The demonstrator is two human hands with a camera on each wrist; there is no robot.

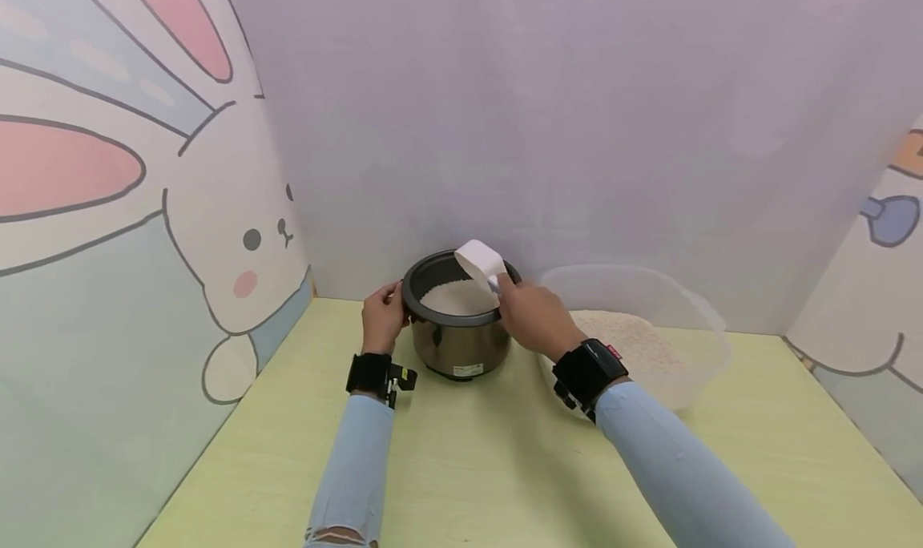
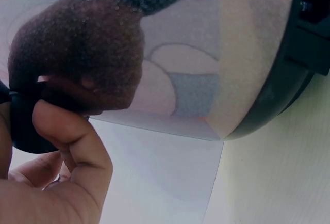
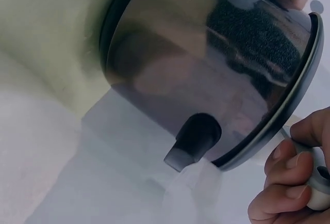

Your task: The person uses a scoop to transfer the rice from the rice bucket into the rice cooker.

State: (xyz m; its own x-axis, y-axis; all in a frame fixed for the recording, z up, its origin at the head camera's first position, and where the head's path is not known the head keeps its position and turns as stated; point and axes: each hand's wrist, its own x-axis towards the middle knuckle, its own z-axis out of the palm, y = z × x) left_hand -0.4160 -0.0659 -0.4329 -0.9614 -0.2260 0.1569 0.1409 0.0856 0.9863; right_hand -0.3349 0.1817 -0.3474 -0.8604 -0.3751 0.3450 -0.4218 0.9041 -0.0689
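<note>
White, the scoop (image 1: 479, 261) hangs tipped over the mouth of the pot (image 1: 465, 341), its cup leaning left and down toward the pale grain (image 1: 457, 296) inside. My right hand (image 1: 537, 317) is the nearer one to it: its fingers are curled round the scoop's handle by the pot's right rim, so the cup lies beyond my knuckles and to their left, the long axis slanting away from my grip over the pot. Whether the cup holds any grain I cannot tell. My left hand (image 1: 382, 317) pinches the black lug (image 2: 28, 128) on the pot's left side, thumb pressed against it. The pot stands upright on the yellow-green table (image 1: 461, 460); just to its right, partly behind my right wrist, a see-through tub (image 1: 710, 356) holds more grain. A lilac-grey wall (image 1: 505, 131) rises close behind, and a cartoon rabbit (image 1: 238, 251) covers the left side.
</note>
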